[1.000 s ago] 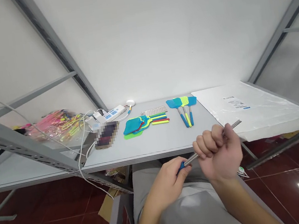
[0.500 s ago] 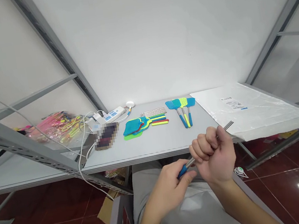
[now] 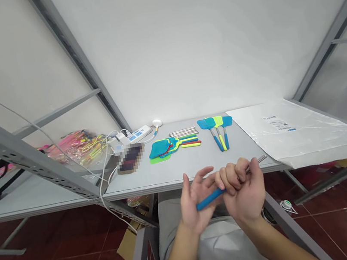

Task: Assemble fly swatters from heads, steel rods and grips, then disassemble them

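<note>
My right hand is closed around a thin metal rod, whose tip sticks out past the thumb. On the rod's other end sits a blue handle, pointing left and slightly down. My left hand is open with the palm up and fingers spread. The handle lies across its palm, its end near the thumb base. Beyond my hands on the table are fly swatters with fanned blue and yellow heads. To their left lie loose swatter heads, coloured handles and a row of metal rods.
A white plastic sheet with a label covers the table's right side. At the left are a power strip, a blurred-out object, a white cable and a metal shelf post. Bagged colourful items lie farther left.
My left hand has gone from gripping the blue handle to lying open beneath it. The handle now shows along its length. My right hand has shifted slightly left and down, still gripping the rod.
</note>
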Available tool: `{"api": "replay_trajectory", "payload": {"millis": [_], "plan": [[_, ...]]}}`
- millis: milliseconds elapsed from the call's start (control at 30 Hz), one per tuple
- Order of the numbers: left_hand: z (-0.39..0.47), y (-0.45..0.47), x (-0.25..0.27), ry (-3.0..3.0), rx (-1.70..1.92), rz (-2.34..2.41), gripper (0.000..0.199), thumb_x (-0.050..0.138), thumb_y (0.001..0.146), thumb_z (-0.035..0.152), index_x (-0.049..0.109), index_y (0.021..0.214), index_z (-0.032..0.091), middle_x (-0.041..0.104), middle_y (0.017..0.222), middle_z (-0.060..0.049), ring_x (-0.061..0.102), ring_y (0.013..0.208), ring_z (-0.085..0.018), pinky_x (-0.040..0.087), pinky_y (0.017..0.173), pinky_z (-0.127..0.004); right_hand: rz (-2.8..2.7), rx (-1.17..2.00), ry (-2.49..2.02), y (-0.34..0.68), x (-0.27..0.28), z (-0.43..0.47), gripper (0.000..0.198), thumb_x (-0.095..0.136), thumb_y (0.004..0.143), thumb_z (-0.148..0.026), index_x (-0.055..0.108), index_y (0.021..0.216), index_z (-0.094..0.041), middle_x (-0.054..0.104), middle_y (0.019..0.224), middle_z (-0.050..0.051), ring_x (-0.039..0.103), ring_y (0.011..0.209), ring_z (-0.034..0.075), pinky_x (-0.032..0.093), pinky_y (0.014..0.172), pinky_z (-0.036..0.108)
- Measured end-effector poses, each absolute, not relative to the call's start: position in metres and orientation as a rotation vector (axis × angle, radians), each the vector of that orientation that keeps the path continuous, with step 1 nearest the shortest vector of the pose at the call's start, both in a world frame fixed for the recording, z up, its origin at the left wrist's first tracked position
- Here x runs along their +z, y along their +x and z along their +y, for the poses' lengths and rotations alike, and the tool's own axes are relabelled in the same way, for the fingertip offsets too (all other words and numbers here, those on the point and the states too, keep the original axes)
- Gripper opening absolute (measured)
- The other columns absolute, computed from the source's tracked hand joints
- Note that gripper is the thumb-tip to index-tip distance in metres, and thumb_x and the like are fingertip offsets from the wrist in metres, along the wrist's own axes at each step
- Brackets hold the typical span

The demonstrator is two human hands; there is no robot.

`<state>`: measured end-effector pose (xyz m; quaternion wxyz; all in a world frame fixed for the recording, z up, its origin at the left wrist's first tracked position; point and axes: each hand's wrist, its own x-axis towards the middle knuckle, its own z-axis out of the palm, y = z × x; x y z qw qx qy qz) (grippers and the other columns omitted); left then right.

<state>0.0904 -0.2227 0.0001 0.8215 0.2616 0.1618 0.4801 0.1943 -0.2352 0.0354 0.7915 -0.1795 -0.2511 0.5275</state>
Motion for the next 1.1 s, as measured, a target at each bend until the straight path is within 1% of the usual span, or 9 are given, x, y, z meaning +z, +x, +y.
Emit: {"api": "replay_trajectory", "payload": {"millis": [133, 333, 500, 633, 767, 833, 900, 1000, 1100], "plan": [[-0.228, 0.093, 0.002, 0.437, 1.079, 0.375, 0.057, 0.039, 0.090, 0.066, 0.064, 0.098, 0.016, 0.061, 0.085, -0.008, 0.059, 0.075, -0.018, 0.049, 0.071, -0.031, -0.573, 1.137, -0.367, 0.185, 0.029, -0.237, 0.044, 0.032, 0.099, -0.043, 0.029, 0.062, -0.022, 0.024, 0.049, -0.008, 0.024, 0.041, 0.010, 0.038, 0.052, 0.027], [-0.231, 0.082, 0.010, 0.355, 1.243, 0.378, 0.051, 0.043, 0.089, 0.065, 0.061, 0.086, 0.018, 0.059, 0.088, -0.006, 0.060, 0.091, -0.022, 0.049, 0.081, -0.036, -0.745, 1.119, -0.376, 0.167, 0.019, -0.239, 0.041, 0.030, 0.100, -0.044, 0.038, 0.065, -0.023, 0.059, 0.069, 0.000, 0.058, 0.073, 0.019, 0.046, 0.081, 0.043], [-0.240, 0.084, 0.012, 0.313, 1.340, 0.407, 0.046, 0.045, 0.091, 0.061, 0.061, 0.085, 0.018, 0.059, 0.091, -0.006, 0.058, 0.103, -0.021, 0.043, 0.100, -0.039, -0.765, 1.186, -0.334, 0.155, 0.016, -0.240, 0.040, 0.029, 0.101, -0.043, 0.042, 0.068, -0.024, 0.064, 0.075, 0.001, 0.061, 0.081, 0.020, 0.044, 0.090, 0.047], [-0.234, 0.080, 0.007, 0.355, 1.384, 0.473, 0.043, 0.047, 0.092, 0.057, 0.063, 0.087, 0.018, 0.061, 0.095, -0.007, 0.058, 0.105, -0.022, 0.041, 0.103, -0.041, -0.785, 1.216, -0.369, 0.152, 0.009, -0.232, 0.040, 0.028, 0.100, -0.044, 0.040, 0.067, -0.024, 0.063, 0.072, 0.002, 0.061, 0.083, 0.022, 0.045, 0.088, 0.047], [-0.214, 0.051, -0.005, 0.613, 1.376, 0.665, 0.034, 0.052, 0.092, 0.050, 0.063, 0.093, 0.018, 0.063, 0.098, -0.006, 0.060, 0.097, -0.020, 0.048, 0.089, -0.033, -0.912, 1.241, -0.494, 0.145, -0.009, -0.207, 0.040, 0.036, 0.098, -0.047, 0.043, 0.067, -0.023, 0.061, 0.084, 0.004, 0.059, 0.084, 0.020, 0.050, 0.073, 0.036], [-0.205, 0.033, -0.013, 0.818, 1.307, 0.848, 0.030, 0.057, 0.091, 0.047, 0.062, 0.102, 0.020, 0.063, 0.094, -0.004, 0.060, 0.083, -0.016, 0.050, 0.076, -0.026, -1.018, 1.292, -0.629, 0.137, -0.015, -0.191, 0.040, 0.039, 0.097, -0.049, 0.048, 0.070, -0.021, 0.059, 0.096, 0.005, 0.057, 0.076, 0.017, 0.048, 0.054, 0.026], [-0.200, 0.019, -0.023, 0.926, 1.205, 0.984, 0.034, 0.060, 0.089, 0.047, 0.060, 0.109, 0.020, 0.061, 0.078, 0.000, 0.053, 0.061, -0.010, 0.045, 0.058, -0.020, -1.198, 1.296, -0.751, 0.126, -0.015, -0.171, 0.039, 0.038, 0.097, -0.050, 0.054, 0.077, -0.021, 0.056, 0.102, 0.005, 0.058, 0.073, 0.015, 0.045, 0.047, 0.023], [-0.194, 0.007, -0.039, 0.815, 1.221, 1.025, 0.043, 0.058, 0.086, 0.057, 0.057, 0.108, 0.020, 0.041, 0.052, 0.009, 0.031, 0.039, -0.005, 0.031, 0.040, -0.017, -1.668, 1.070, -0.765, 0.108, -0.008, -0.134, 0.037, 0.034, 0.100, -0.046, 0.062, 0.094, -0.022, 0.058, 0.109, 0.007, 0.059, 0.097, 0.020, 0.052, 0.079, 0.033], [-0.185, -0.005, -0.049, 0.626, 1.359, 1.020, 0.045, 0.055, 0.086, 0.062, 0.055, 0.102, 0.020, 0.032, 0.052, 0.012, 0.018, 0.035, -0.003, 0.024, 0.035, -0.016, -2.103, 0.702, -0.833, 0.094, -0.007, -0.088, 0.039, 0.032, 0.101, -0.042, 0.060, 0.119, -0.023, 0.058, 0.123, 0.011, 0.051, 0.118, 0.025, 0.040, 0.102, 0.046]]}}
